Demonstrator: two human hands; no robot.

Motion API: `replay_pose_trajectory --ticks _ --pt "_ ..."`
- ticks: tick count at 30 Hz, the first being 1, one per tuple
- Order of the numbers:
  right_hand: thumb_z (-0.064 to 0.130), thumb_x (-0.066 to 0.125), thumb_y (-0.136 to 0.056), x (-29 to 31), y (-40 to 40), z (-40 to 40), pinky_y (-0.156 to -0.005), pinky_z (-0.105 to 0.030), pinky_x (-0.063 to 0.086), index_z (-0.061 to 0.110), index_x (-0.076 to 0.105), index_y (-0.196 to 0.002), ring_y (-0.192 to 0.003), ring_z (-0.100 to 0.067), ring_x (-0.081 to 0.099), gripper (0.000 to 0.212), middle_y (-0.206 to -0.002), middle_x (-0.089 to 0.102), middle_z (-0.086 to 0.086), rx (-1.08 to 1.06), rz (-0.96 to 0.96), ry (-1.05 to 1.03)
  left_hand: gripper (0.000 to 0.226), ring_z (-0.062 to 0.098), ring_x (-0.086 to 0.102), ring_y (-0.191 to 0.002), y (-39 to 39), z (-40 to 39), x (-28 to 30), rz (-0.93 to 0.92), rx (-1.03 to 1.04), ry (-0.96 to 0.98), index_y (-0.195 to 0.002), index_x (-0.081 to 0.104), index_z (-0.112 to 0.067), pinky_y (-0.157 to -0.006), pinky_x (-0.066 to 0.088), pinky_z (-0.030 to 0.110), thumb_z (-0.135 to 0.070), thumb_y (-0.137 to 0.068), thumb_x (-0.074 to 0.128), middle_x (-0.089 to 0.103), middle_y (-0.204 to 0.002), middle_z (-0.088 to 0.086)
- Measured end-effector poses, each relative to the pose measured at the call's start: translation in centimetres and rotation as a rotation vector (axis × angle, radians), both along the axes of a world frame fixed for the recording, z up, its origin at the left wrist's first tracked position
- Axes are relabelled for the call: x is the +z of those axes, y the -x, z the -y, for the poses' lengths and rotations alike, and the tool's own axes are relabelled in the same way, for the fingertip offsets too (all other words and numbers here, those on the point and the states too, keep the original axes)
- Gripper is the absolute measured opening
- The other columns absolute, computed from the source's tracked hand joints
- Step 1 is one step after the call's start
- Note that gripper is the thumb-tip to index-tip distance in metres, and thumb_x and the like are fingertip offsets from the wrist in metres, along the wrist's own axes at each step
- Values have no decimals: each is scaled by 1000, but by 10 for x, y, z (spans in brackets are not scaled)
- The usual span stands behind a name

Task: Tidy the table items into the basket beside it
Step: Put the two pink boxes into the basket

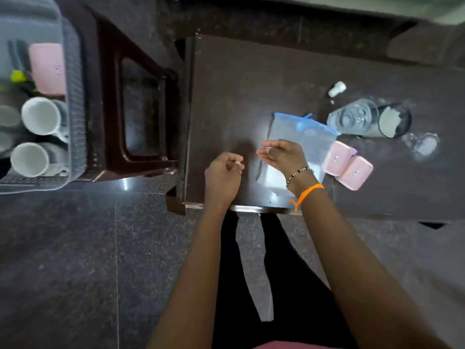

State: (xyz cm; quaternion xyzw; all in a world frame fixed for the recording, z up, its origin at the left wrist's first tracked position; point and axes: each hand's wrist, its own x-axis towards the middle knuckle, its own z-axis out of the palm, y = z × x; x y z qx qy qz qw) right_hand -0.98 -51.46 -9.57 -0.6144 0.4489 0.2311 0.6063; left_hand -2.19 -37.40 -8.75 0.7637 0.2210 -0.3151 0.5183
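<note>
Head view shows both hands point(222, 172) point(283, 157) loosely curled, grasping nothing I can make out, over the desk point(226, 84) near the limp, slippery zip bag point(302, 144) at 1 o'clock, best pinched at its stiffer blue seal, basket point(73, 96) at 9.

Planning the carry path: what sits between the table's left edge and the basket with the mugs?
In the head view, a dark brown stool stands between the table and the basket.
</note>
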Motion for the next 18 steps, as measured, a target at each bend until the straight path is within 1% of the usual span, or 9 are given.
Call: replay_pose_trajectory --ticks 3,6,8,10,11,12,15,16,18 --pt "-8 40 -89 -8 30 51 -58 -12 50 -8 58 -108 -60 -10 58 26 -79 63 -14 -78 -18 75 18 22 65 -81 12 41 -1 -39 -83 -22 -90 65 -13 -83 50 31 -3 -86 51 72 -90 13" --pt "-9 39 -86 -17 58 91 -48 -10 45 5 58 -91 -39 3 51 24 -65 60 -4 -160 -15 192 19 26 66 -88 25 79 -2 -61 -149 -15 -92 66 -11 -85 51 34 -4 -86 50 71 -91 12" --pt "-10 42 -83 -25 76 119 -45 -12 41 8 59 -88 -33 3 46 25 -51 62 5 -229 -47 276 19 27 66 -90 37 109 -6 -86 -219 4 -93 66 -9 -86 51 34 -3 -87 49 70 -93 12" --pt "-9 47 -80 -34 93 147 -46 -14 36 7 62 -87 -33 1 45 24 -37 58 10 -292 -88 361 20 28 64 -94 49 138 -12 -121 -309 24 -95 66 -10 -88 49 33 -6 -88 48 69 -99 12" --pt "-6 48 -79 -38 101 160 -47 -16 36 6 65 -87 -38 -2 45 22 -41 58 9 -315 -114 402 21 28 64 -96 55 153 -16 -141 -355 30 -96 66 -12 -88 47 33 -7 -89 47 68 -101 12" --pt "-3 50 -80 -41 108 170 -51 -19 37 2 67 -91 -46 -6 46 22 -53 61 3 -328 -146 445 23 28 63 -97 61 166 -20 -161 -401 35 -97 66 -13 -88 46 31 -8 -89 46 68 -103 11" --pt "8 54 -82 -54 128 200 -75 -30 46 7 67 -100 -76 -19 54 23 -90 66 -11 -355 -230 556 29 28 61 -105 76 201 -36 -209 -525 26 -109 65 -13 -94 44 28 -8 -90 43 66 -114 11" --pt "10 56 -82 -57 131 204 -82 -30 46 8 67 -102 -83 -22 58 22 -98 68 -13 -369 -238 568 31 29 60 -109 78 206 -42 -228 -539 17 -116 62 -13 -99 44 30 -9 -91 44 64 -119 12" --pt "10 57 -82 -64 135 213 -87 -28 43 6 63 -107 -100 -27 61 26 -110 67 -15 -382 -258 566 38 30 57 -114 80 214 -55 -268 -551 -26 -130 51 -15 -103 42 35 -11 -93 44 59 -126 14"
